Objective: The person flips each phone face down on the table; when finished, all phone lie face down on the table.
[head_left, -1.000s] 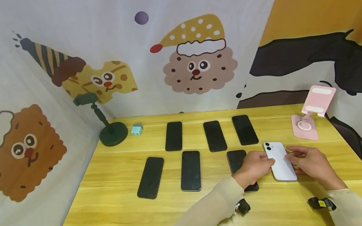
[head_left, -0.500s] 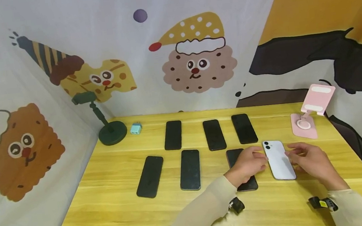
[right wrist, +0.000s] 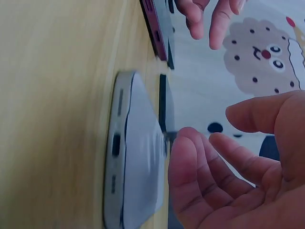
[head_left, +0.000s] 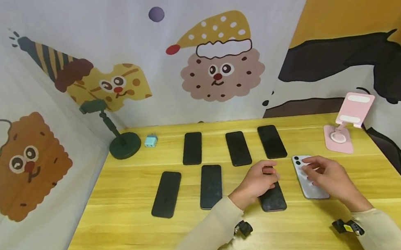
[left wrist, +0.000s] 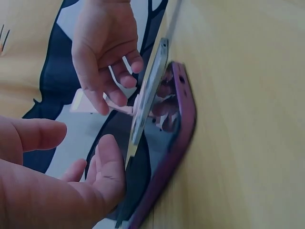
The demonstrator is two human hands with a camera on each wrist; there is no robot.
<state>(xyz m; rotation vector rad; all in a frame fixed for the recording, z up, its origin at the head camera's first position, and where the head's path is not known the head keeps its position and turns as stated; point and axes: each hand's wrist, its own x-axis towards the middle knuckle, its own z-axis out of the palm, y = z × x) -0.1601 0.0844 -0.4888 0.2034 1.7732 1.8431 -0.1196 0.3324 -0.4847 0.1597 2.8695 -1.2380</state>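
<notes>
A white phone (head_left: 308, 189) lies back up on the wooden table, its two-lens camera at the far left corner. My right hand (head_left: 329, 176) hovers over it with loosely bent fingers, holding nothing. In the right wrist view, the white phone's (right wrist: 140, 157) port edge faces the camera, apart from my right hand's fingertips. To its left, a dark phone (head_left: 273, 199) lies screen up, partly hidden by my left hand (head_left: 256, 180). The left wrist view shows that phone's purple edge (left wrist: 187, 105) beside my left hand (left wrist: 90, 179), whose thumb and fingers are spread apart around nothing.
Several other dark phones lie screen up, among them one at left (head_left: 166, 195) and one near the middle (head_left: 210, 185). A green stand (head_left: 125, 146) and blue charger plug (head_left: 151, 141) stand back left. At back right is a pink phone stand (head_left: 354, 109). A printed cloth hangs behind.
My left hand has let go of the white phone's left edge and moved left over the dark phone. My right hand has left the right edge and shifted left over the white phone.
</notes>
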